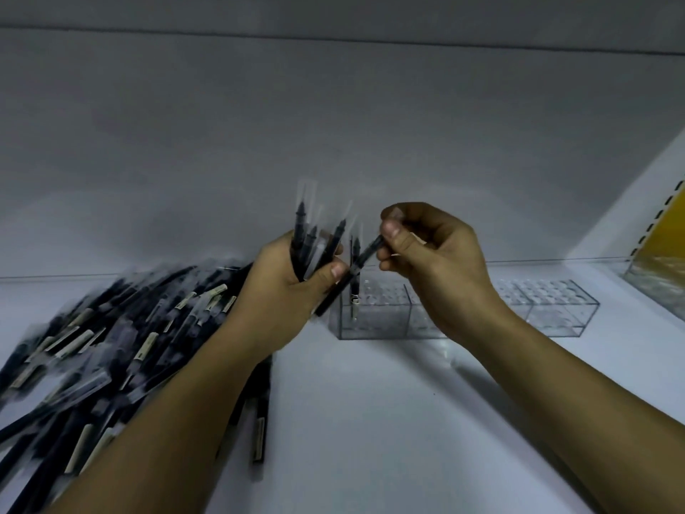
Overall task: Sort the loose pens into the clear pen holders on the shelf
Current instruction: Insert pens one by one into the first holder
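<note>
Shelf [352, 402], white, dimly lit; grey back panel [333, 124] behind. Loose pens [111, 339] heaped at its left. Left holder [374, 322] and right holder [548, 309], both clear, stand in a row right of centre. Upright pen [355, 291] stands in the left holder. Left hand [293, 276] is curled round a bundle of pens [315, 239], tips up. Right hand [433, 261] pinches a single pen [361, 257] by its end, slanted above the left holder. Yellow package [663, 246] at far right.

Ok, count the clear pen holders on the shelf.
2. The left holder stands at mid-shelf; the right holder stands further right. The right arm covers the gap between them, so another may be hidden.
</note>
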`<action>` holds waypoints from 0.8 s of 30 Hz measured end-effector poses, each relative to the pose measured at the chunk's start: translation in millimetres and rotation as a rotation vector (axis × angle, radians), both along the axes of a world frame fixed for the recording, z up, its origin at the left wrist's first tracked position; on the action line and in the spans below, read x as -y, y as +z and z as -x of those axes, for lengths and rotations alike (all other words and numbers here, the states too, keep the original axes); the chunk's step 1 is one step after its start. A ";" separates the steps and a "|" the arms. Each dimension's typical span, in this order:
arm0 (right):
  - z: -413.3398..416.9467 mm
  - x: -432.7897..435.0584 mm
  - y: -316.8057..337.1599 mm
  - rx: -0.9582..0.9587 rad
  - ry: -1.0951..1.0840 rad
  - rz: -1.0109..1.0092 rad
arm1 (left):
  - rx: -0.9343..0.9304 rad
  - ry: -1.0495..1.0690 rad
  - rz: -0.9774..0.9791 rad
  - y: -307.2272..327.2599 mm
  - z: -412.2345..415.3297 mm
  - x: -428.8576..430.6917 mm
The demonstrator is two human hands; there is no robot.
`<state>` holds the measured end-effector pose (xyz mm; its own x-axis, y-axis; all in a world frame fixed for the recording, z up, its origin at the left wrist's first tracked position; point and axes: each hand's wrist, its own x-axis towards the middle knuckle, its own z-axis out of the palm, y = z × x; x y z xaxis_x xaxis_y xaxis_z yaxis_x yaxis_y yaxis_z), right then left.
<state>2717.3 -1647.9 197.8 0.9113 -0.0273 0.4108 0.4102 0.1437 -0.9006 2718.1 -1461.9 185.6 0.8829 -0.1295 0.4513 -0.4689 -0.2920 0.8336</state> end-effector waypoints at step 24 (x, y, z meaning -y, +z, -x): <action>-0.5 -13.6 -2.9 0.418 -0.370 0.508 | -0.152 0.031 0.438 -6.1 -1.7 -7.7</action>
<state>2717.7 -1634.3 194.9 0.6448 -0.0162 0.7642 0.6735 -0.4608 -0.5780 2719.8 -1454.2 179.5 0.9438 0.0718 0.3228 -0.3284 0.0911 0.9401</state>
